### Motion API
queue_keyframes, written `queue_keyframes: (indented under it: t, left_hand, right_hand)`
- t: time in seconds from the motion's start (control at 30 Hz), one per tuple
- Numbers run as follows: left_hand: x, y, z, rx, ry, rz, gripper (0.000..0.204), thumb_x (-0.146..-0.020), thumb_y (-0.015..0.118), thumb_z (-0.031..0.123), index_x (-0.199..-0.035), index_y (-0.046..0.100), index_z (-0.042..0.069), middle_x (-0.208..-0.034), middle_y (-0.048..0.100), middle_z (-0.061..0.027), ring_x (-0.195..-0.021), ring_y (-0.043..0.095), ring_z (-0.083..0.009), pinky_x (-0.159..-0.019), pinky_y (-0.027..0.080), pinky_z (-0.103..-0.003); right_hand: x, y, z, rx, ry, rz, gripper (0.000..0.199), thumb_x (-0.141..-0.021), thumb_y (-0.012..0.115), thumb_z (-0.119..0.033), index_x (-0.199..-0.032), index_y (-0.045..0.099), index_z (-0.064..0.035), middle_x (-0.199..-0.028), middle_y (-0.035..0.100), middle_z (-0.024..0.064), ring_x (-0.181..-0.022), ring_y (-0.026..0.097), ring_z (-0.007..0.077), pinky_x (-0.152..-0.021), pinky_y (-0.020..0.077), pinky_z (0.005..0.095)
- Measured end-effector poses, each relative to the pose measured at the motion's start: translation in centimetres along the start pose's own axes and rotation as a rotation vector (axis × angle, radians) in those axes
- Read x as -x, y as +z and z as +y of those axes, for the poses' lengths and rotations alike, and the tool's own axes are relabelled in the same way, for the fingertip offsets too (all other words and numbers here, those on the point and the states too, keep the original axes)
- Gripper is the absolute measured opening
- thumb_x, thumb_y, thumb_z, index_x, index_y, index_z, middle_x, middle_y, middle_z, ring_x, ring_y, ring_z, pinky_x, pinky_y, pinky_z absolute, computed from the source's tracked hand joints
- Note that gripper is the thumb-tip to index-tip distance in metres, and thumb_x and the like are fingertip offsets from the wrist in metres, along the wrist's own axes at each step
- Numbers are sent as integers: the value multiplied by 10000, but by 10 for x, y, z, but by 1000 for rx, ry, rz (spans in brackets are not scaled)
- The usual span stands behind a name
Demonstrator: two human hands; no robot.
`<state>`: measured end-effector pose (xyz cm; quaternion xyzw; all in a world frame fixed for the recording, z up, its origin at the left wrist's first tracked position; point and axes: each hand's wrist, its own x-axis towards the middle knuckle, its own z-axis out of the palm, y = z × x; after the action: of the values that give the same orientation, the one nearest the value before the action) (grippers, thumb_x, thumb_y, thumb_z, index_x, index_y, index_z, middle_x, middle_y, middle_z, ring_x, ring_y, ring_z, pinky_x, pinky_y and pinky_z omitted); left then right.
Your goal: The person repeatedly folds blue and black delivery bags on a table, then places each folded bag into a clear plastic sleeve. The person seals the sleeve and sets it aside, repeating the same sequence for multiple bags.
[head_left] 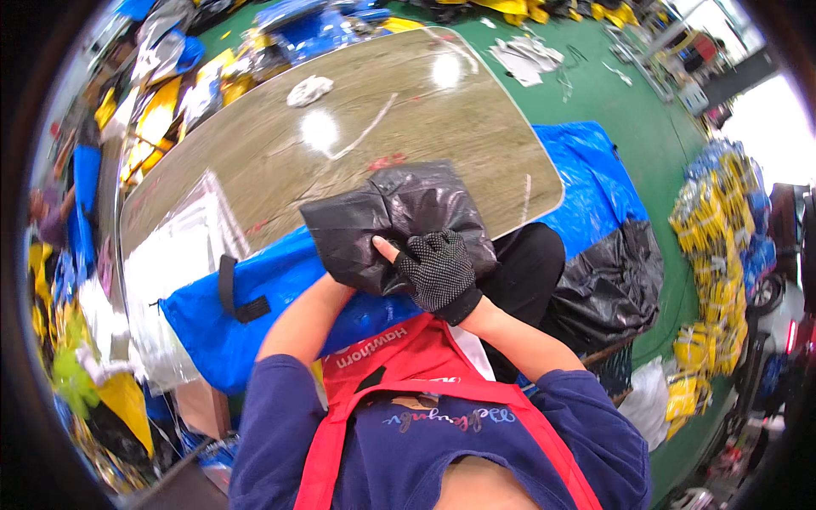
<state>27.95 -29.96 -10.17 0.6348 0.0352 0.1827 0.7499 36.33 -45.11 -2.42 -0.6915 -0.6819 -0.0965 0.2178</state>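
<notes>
My right hand (pixel 439 270), in a black glove with pale dots, rests on a bunched piece of black plastic-like fabric (pixel 353 225). Its fingers are curled and pressed into the folds, while one bare fingertip points to the left. My left forearm (pixel 306 319) runs up under the same black fabric, which hides the left hand and its fingers. Beneath lies a blue bag or cover (pixel 285 306) across my lap, with a black strap (pixel 228 289) at its left part. More blue material (pixel 595 174) and a crumpled black section (pixel 608 285) spread to my right.
A brown, glossy table (pixel 255 170) with rounded corners stands ahead, holding a white crumpled scrap (pixel 309 91) and clear plastic sheeting (pixel 191 234). Yellow and blue materials pile up at the left. Bundled yellow packs (pixel 710 246) line the green floor (pixel 586 76) at the right.
</notes>
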Motion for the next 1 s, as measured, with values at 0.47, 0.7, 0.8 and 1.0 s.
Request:
queue_keyframes:
  t: [0.47, 0.7, 0.8, 1.0]
  left_hand:
    - [405, -176, 76, -745, -778, 1392, 779, -871, 545, 570, -1347, 400, -29, -1278, 506, -254, -1150, 514, -352, -977, 410, -429]
    - [369, -108, 146, 342, -630, 1072, 785, -824, 648, 511, -1378, 382, 24, -1302, 522, -150, -1137, 538, -313, -971, 446, -436]
    - [393, -101, 140, 335, -582, 1073, 760, -860, 616, 478, -1416, 334, 43, -1339, 494, -133, -1158, 517, -318, -1005, 407, -461]
    - [203, -17, 240, 178, -424, 724, 795, -802, 646, 332, -1436, 274, 28, -1408, 394, -197, -1257, 435, -342, -1059, 356, -461]
  right_hand:
    - [-59, 20, -53, -347, 150, -683, 887, -738, 579, -662, -1309, 453, 5, -1242, 525, 209, -1262, 404, 348, -1065, 125, 621]
    - [-40, 102, -99, 280, 66, -424, 653, -847, 503, -496, -1350, 456, -83, -1394, 395, 184, -1308, 302, 404, -1044, 73, 700]
    - [-40, 86, -119, -78, 60, -517, 605, -858, 498, -454, -1351, 467, -105, -1516, 248, 142, -1410, 120, 400, -1045, 20, 701]
    - [-1, 113, -105, -139, -24, -320, 543, -843, 497, -310, -1341, 471, -94, -1515, 235, 166, -1398, 200, 377, -1060, -24, 685]
